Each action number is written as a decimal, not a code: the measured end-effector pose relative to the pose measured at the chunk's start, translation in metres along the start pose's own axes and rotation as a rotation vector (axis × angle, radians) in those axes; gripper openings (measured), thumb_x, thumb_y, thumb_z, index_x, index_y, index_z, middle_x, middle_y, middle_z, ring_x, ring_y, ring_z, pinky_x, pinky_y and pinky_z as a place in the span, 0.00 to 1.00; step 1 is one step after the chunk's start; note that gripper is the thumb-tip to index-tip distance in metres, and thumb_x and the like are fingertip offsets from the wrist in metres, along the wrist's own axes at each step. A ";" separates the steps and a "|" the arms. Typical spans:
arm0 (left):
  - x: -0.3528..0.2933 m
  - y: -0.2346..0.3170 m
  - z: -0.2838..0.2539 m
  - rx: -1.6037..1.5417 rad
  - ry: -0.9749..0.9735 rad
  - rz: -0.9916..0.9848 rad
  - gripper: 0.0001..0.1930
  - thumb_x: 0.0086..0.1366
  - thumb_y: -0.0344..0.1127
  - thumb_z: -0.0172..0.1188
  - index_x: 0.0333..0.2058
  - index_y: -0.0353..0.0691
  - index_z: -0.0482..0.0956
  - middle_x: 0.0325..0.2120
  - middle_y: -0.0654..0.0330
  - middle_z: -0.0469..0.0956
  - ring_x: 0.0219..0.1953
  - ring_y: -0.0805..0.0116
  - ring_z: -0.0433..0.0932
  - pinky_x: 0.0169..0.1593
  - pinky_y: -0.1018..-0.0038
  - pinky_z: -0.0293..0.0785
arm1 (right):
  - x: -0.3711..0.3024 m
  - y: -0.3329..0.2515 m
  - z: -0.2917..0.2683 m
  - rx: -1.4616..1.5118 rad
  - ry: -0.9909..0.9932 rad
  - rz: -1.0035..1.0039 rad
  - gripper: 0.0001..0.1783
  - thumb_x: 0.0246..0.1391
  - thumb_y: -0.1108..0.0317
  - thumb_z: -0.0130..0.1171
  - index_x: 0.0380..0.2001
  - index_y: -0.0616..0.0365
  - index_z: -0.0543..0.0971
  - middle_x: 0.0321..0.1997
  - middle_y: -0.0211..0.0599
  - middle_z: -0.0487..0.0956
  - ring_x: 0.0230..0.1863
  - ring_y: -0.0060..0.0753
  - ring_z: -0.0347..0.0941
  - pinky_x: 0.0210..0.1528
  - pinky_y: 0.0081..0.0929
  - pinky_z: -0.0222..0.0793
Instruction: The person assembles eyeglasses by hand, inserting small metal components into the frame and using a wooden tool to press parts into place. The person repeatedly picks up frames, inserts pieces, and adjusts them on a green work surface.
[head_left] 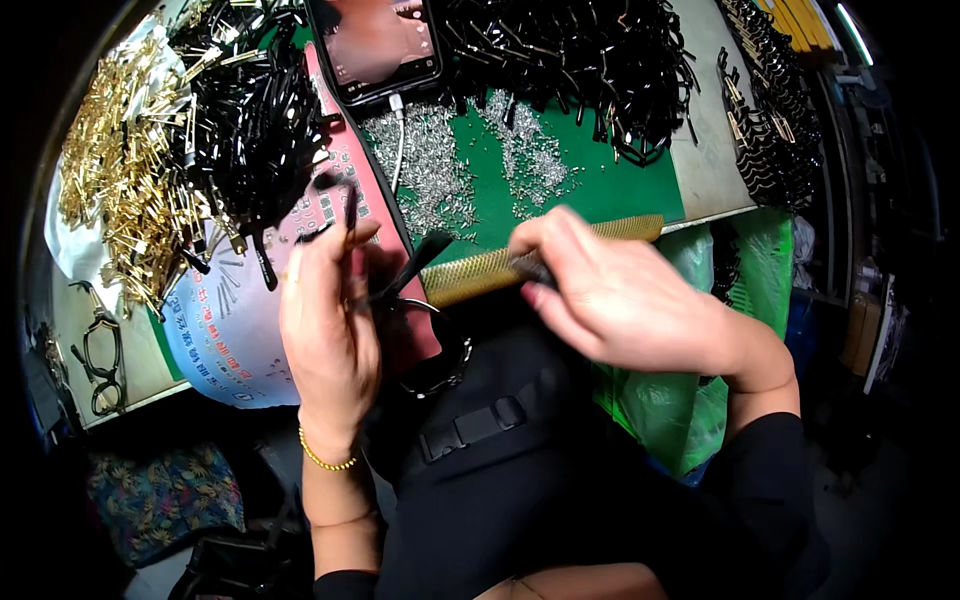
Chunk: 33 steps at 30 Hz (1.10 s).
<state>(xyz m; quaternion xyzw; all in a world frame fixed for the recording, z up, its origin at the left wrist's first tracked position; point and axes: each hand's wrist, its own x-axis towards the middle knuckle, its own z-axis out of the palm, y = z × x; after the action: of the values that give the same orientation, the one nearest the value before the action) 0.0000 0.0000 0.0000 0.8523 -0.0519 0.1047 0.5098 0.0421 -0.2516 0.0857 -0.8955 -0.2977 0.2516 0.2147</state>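
Observation:
My left hand (330, 320) is closed with its fingertips pinched together, gripping a pair of eyeglass frames (462, 362). A dark temple arm (420, 262) sticks out to the right of its fingers, and the thin rim hangs below, partly lost against my dark clothing. To the right, my right hand (610, 300) is closed, smeared a little by motion, over the gold textured strip (470, 277) at the table's front edge. Something small and dark (533, 270) shows between its fingers; its kind cannot be made out.
Black temple arms (250, 130) and gold pieces (125, 170) are heaped at the left. Small silver screws (430, 170) lie on the green mat (630, 185). A phone (378, 45) with a white cable stands behind them. More black frames (570, 60) pile at the back.

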 end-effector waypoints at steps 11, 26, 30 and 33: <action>0.030 0.002 0.003 -0.218 0.307 0.120 0.09 0.76 0.27 0.49 0.47 0.28 0.75 0.41 0.52 0.80 0.36 0.71 0.77 0.40 0.76 0.76 | 0.008 0.017 0.002 -0.388 0.126 -0.071 0.31 0.53 0.72 0.57 0.62 0.40 0.75 0.37 0.45 0.71 0.27 0.38 0.78 0.22 0.33 0.73; 0.042 0.006 -0.011 -0.393 0.218 -0.309 0.11 0.76 0.26 0.50 0.52 0.29 0.73 0.42 0.52 0.81 0.31 0.73 0.82 0.34 0.80 0.81 | 0.016 0.012 -0.001 -0.407 0.043 -0.089 0.35 0.56 0.72 0.54 0.67 0.33 0.70 0.37 0.47 0.72 0.25 0.42 0.78 0.23 0.35 0.73; 0.019 0.016 -0.015 -0.398 -0.080 -0.427 0.09 0.76 0.25 0.49 0.51 0.32 0.74 0.42 0.56 0.81 0.31 0.79 0.80 0.33 0.85 0.77 | 0.009 0.007 -0.007 -0.214 0.012 -0.031 0.35 0.58 0.69 0.58 0.67 0.26 0.70 0.33 0.37 0.68 0.25 0.39 0.74 0.25 0.36 0.72; 0.016 0.018 -0.014 -0.307 -0.143 -0.402 0.09 0.75 0.24 0.50 0.50 0.33 0.74 0.42 0.59 0.81 0.33 0.81 0.79 0.33 0.86 0.77 | 0.012 -0.002 -0.004 -0.219 0.060 -0.112 0.38 0.54 0.72 0.59 0.67 0.26 0.70 0.33 0.37 0.68 0.22 0.40 0.72 0.24 0.35 0.72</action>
<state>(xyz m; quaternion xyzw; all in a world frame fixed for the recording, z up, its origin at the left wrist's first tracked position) 0.0104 0.0044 0.0259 0.7635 0.0672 -0.0683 0.6387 0.0524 -0.2433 0.0858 -0.9027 -0.3664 0.1784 0.1380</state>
